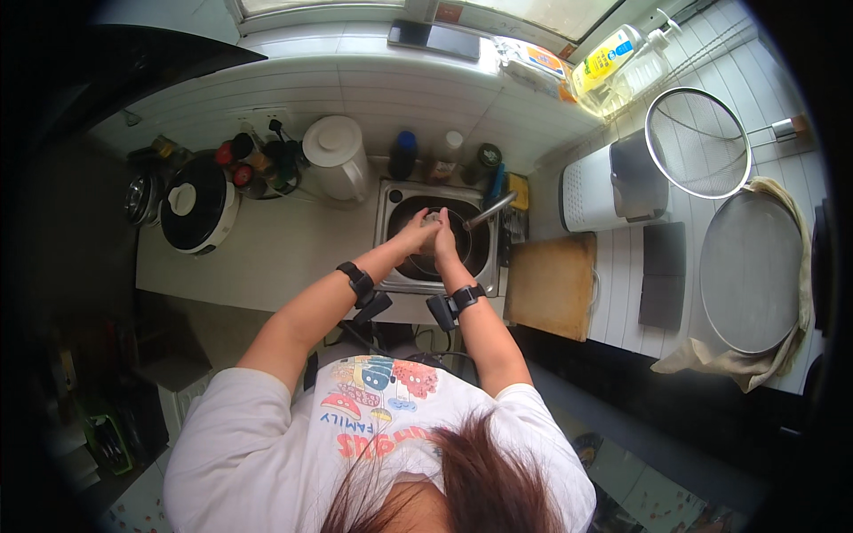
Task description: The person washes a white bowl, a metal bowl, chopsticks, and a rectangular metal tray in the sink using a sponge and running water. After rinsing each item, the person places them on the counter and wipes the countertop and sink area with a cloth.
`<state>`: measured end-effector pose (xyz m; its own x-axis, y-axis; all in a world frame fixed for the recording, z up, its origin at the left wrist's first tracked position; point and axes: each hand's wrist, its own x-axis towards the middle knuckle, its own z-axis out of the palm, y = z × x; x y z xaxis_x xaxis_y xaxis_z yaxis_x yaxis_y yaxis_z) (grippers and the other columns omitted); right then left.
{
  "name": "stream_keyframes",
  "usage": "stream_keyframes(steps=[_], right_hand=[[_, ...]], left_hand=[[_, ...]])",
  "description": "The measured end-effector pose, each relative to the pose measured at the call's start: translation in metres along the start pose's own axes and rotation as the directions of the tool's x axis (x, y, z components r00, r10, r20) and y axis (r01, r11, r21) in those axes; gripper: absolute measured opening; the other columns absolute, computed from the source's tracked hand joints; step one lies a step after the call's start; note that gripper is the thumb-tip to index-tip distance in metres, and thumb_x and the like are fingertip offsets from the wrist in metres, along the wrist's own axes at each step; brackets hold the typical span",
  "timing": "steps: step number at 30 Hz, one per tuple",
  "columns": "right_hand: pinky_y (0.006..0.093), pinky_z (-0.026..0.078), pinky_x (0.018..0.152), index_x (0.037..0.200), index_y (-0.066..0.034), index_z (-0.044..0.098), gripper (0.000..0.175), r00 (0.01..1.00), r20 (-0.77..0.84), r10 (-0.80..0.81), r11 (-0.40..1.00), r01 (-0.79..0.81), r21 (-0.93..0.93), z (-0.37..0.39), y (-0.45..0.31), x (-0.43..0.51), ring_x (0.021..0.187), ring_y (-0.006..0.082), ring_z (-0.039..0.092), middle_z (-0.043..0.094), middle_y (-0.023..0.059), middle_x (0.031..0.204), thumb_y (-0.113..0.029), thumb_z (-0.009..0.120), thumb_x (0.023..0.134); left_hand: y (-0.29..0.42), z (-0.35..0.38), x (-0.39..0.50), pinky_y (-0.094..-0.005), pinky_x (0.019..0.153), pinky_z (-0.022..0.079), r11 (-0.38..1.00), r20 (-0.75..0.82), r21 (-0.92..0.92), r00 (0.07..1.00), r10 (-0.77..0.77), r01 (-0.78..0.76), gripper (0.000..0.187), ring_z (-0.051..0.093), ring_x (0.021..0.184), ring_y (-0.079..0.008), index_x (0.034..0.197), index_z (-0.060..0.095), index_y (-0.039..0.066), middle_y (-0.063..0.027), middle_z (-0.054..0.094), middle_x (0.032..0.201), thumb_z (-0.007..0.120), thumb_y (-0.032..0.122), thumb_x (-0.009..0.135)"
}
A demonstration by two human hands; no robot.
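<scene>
Both hands meet over a stainless steel sink [492, 283] set in the counter. My left hand [416, 238] and my right hand [445, 241] press together around a small pale object [432, 218]. Fingers cover most of it, so its kind is unclear. Just to their right the faucet spout [492, 210] reaches over the basin. Below the hands lies a round vessel [469, 250] with a thin rim, partly hidden by them. A black strap with a small device circles each forearm.
Bottles [403, 156] and a white pitcher [335, 160] line the wall. A rice cooker [200, 203] stands left. On the right are a wooden cutting board [552, 286], a mesh strainer [698, 143] and a round metal lid or tray [752, 273]. A phone [433, 40] rests on the windowsill.
</scene>
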<state>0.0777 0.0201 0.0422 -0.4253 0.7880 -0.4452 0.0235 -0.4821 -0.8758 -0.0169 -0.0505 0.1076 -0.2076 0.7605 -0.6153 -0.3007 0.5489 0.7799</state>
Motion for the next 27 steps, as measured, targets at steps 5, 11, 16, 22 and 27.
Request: stream_keyframes(steps=[5, 11, 16, 22, 27], right_hand=[[0.0327, 0.053, 0.076, 0.125, -0.0072, 0.058, 0.036, 0.937, 0.281, 0.209, 0.953, -0.130, -0.275, -0.015, -0.035, -0.044, 0.101, 0.0195, 0.061, 0.058, 0.0065, 0.120, -0.022, 0.060, 0.092], [0.0267, 0.057, 0.069, 0.128, -0.0040, 0.053, 0.039, 0.938, 0.253, 0.235, 0.966, -0.198, -0.163, 0.005, -0.062, -0.058, 0.084, 0.0171, 0.068, 0.065, 0.0091, 0.107, -0.009, 0.063, 0.091], [0.0218, 0.052, 0.054, 0.125, 0.0021, 0.055, 0.034, 0.974, 0.222, 0.050, 0.997, -0.035, -0.074, 0.028, -0.071, -0.054, 0.064, 0.0160, 0.068, 0.068, 0.0088, 0.088, -0.006, 0.060, 0.092], [0.0218, 0.045, 0.044, 0.126, 0.0013, 0.048, 0.042, 0.985, 0.173, -0.022, 0.990, 0.045, -0.131, 0.020, -0.094, -0.063, 0.050, 0.0148, 0.061, 0.068, 0.0159, 0.094, -0.019, 0.061, 0.091], [0.0210, 0.046, 0.048, 0.120, 0.0026, 0.052, 0.031, 0.981, 0.190, -0.050, 0.989, 0.075, -0.131, -0.001, -0.099, -0.078, 0.055, 0.0130, 0.062, 0.071, 0.0161, 0.097, -0.015, 0.055, 0.094]], left_hand=[[-0.022, -0.033, 0.011, -0.0374, 0.066, 0.059, 0.999, -0.013, -0.049, 1.000, -0.010, 0.009, 0.047, 0.065, 0.094, -0.0250, 0.125, 0.053, 0.007, -0.0131, 0.060, 0.113, 0.062, 0.001, 0.080], [-0.009, -0.054, 0.001, -0.0358, 0.068, 0.055, 0.980, -0.272, -0.110, 0.953, 0.132, -0.167, 0.053, 0.064, 0.091, -0.0205, 0.123, 0.050, 0.007, -0.0103, 0.060, 0.108, 0.077, 0.014, 0.077], [0.013, -0.051, 0.000, -0.0392, 0.078, 0.053, 0.990, 0.006, -0.138, 1.000, -0.030, 0.030, 0.050, 0.062, 0.098, -0.0203, 0.130, 0.046, 0.007, -0.0109, 0.058, 0.114, 0.067, 0.015, 0.085], [0.034, -0.058, -0.008, -0.0362, 0.079, 0.055, 0.937, -0.126, -0.347, 0.992, -0.001, -0.043, 0.048, 0.062, 0.093, -0.0199, 0.126, 0.044, 0.003, -0.0102, 0.058, 0.111, 0.065, 0.008, 0.084], [0.105, -0.084, 0.017, -0.0362, 0.086, 0.049, 0.627, -0.728, -0.373, 0.635, 0.259, -0.684, 0.042, 0.056, 0.106, -0.0197, 0.124, 0.044, 0.004, -0.0100, 0.053, 0.119, 0.063, 0.014, 0.088]])
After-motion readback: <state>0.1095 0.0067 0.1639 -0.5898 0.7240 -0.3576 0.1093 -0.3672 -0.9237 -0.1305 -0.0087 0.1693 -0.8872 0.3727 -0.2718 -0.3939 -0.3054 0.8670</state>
